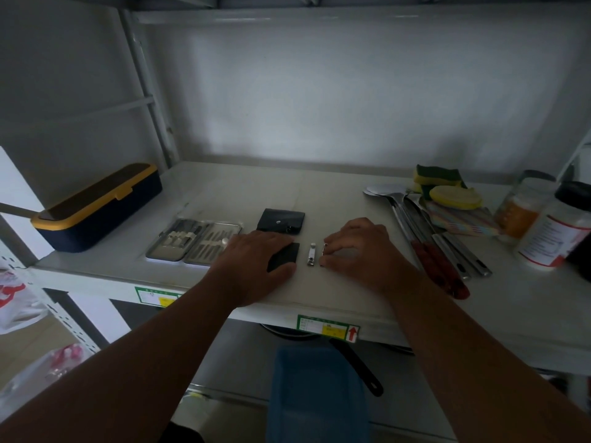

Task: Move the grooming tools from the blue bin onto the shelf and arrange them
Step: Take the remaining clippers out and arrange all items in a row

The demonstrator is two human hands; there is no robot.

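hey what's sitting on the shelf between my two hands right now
In the head view, a small silver nail clipper lies on the shelf between the left hand and the right hand, lengthwise front to back, touching neither.

A navy box with a yellow lid (96,206) is set far left — spoons (388,193), sponges (439,180) and jars (550,231) are grouped right.

Red up-arrow on shelf-edge label (328,329), its print too blurred to read
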